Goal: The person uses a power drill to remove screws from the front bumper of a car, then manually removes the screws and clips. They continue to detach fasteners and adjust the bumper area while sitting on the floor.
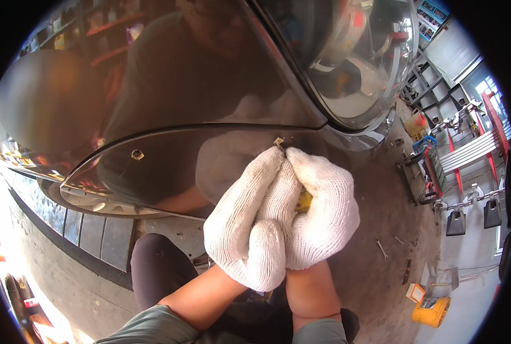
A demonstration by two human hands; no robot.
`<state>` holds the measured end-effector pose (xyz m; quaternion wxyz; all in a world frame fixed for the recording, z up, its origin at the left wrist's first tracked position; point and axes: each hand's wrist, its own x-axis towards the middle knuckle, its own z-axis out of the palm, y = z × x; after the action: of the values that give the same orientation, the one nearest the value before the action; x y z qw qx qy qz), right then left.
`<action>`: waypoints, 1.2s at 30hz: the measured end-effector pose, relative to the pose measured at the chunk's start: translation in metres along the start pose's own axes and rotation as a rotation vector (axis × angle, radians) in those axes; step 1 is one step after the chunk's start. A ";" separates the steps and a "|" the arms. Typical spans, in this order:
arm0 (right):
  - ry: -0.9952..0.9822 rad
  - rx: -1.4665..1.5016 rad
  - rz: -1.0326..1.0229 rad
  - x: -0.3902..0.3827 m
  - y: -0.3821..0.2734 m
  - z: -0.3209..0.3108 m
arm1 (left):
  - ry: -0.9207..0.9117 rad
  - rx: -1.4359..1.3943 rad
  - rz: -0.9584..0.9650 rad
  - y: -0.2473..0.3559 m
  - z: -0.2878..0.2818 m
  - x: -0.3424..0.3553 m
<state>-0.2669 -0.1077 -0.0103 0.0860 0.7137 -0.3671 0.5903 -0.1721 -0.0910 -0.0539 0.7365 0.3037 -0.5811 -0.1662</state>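
Both my hands wear white knitted gloves and meet in front of a dark brown glossy car bumper (169, 178). My left hand (247, 221) is closed, its fingertips pressed together just under a small rough-edged hole (279, 141). Beside it, my right hand (324, 209) is curled, thumb and fingertips meeting the left ones at the same spot. A bit of a yellow thing (304, 201) shows inside the right hand; its kind is hidden. Something small and dark sits at the joined fingertips, too small to name. Farther left, a second ragged hole (137, 154) pierces the bumper.
Up right is the car's clear headlight (353, 69). A wrench (381, 248) lies on the concrete floor to the right, near a yellow tub (431, 312). A red-and-silver metal rack (473, 152) stands at the far right. My knee (158, 266) is below the bumper.
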 end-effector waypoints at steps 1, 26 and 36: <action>-0.003 0.011 0.005 -0.001 0.001 0.000 | -0.013 0.016 -0.011 0.002 -0.002 0.000; -0.007 -0.103 -0.008 -0.017 0.018 -0.006 | 0.017 -0.031 -0.007 -0.016 0.006 -0.016; 0.042 -0.136 0.078 -0.019 0.014 -0.002 | -0.185 0.182 0.123 -0.017 -0.019 -0.005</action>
<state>-0.2777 -0.1081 -0.0310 0.1190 0.6788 -0.4321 0.5817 -0.1531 -0.0956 -0.0716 0.6580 0.3164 -0.6767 -0.0945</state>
